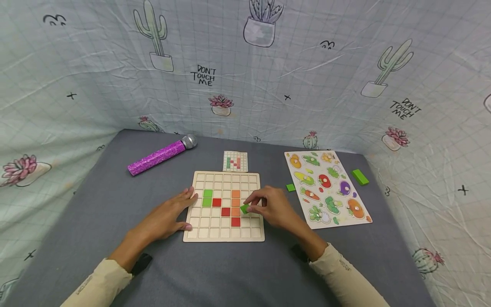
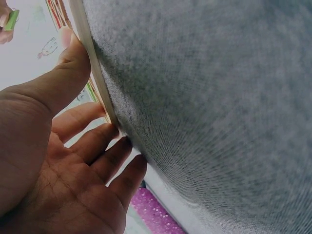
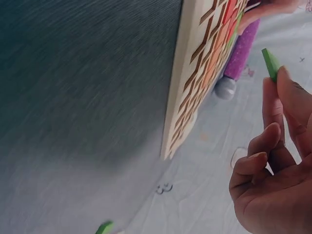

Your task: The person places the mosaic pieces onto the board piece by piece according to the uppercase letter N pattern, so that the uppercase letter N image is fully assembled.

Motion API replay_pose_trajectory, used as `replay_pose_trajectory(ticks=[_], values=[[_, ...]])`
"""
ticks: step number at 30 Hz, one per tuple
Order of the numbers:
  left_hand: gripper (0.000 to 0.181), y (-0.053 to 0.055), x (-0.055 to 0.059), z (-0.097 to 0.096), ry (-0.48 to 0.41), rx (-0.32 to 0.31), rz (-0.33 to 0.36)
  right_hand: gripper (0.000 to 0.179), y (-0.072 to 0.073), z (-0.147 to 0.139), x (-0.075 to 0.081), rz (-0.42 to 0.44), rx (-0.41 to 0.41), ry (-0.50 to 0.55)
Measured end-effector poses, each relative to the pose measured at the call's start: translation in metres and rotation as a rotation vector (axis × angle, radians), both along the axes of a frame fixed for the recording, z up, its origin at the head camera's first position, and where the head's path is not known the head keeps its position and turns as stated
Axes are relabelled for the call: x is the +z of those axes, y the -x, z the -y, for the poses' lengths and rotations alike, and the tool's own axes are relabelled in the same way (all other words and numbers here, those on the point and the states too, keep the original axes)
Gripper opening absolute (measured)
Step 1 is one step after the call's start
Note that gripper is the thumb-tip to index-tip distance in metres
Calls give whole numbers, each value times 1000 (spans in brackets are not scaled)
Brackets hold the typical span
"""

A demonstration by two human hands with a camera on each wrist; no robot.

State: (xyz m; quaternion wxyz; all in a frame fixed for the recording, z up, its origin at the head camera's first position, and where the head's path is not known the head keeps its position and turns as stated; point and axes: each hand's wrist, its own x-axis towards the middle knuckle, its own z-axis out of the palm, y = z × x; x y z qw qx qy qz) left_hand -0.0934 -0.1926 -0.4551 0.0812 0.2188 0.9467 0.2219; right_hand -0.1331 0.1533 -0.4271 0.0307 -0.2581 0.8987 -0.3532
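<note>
A wooden grid board (image 1: 223, 233) lies on the grey table with green, red and orange square tiles set in some cells. My right hand (image 1: 273, 205) pinches a green square tile (image 3: 270, 64) between thumb and index finger, held above the board's right part; its other fingers curl loosely. The left hand (image 1: 168, 216) rests along the board's left edge, fingers extended. In the left wrist view its thumb (image 2: 73, 58) lies on the board's rim. Just behind the board is a small pattern card (image 1: 235, 161) showing coloured squares on a grid.
A glittery purple microphone (image 1: 159, 158) lies at the back left. On the right is a vegetable puzzle board (image 1: 326, 192), with a green tile (image 1: 290, 187) at its left edge and a green block (image 1: 359, 177) beyond it. A printed cloth (image 1: 245, 85) hangs behind the table.
</note>
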Motion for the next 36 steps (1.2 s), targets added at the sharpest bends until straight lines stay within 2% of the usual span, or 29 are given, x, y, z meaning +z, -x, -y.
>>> replay_pose_trajectory(ticks=[4,11,19,25,36], values=[[94,0,-1,0,4,2,-4,11,2,14,-2,0,-11,4],[92,-1,-2,1,-8,0,-6,13,5,42,-5,62,-61,-16],[92,-1,-2,1,-15,6,2,12,4,72,-6,134,-52,-56],[91,-1,-3,1,-11,3,-13,18,4,92,-7,130,-75,-128],[91,0,-2,1,-15,1,-20,20,5,118,-13,83,-99,-168]])
